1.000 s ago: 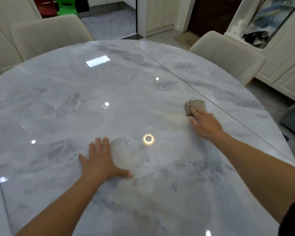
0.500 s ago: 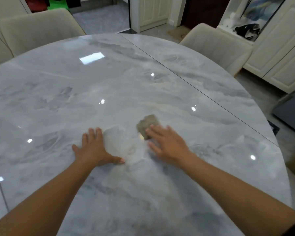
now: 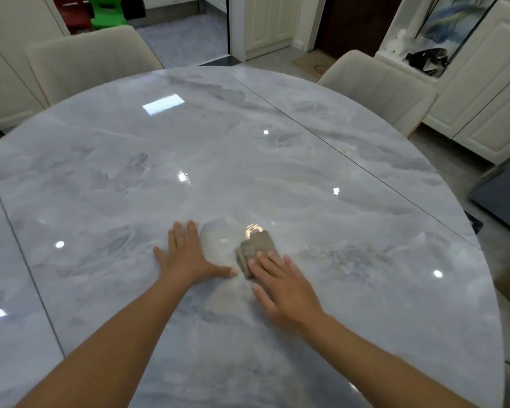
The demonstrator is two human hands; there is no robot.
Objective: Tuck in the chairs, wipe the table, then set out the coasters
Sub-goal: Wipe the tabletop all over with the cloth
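Note:
A glossy grey marble table [image 3: 189,148] fills the view. On it, near the front middle, lies a small folded grey-brown cloth [image 3: 255,251]. My right hand [image 3: 283,290] presses flat on the cloth's near part with straight fingers. My left hand [image 3: 186,256] rests flat on the tabletop just left of the cloth, fingers spread, thumb pointing toward it. Two cream chairs stand tucked against the far rim: one chair [image 3: 86,60] at the back left, the other chair [image 3: 377,86] at the back right. No coasters are in sight.
White cabinets [image 3: 489,107] line the right wall past the right chair. A dark box-like object [image 3: 504,201] sits on the floor at the table's right. An open doorway [image 3: 183,33] lies behind, with red and green plastic stools [image 3: 106,13] beyond.
My right hand has slid the cloth from the right part of the table leftward and nearer, ending close beside my left hand. The left hand has stayed flat in place.

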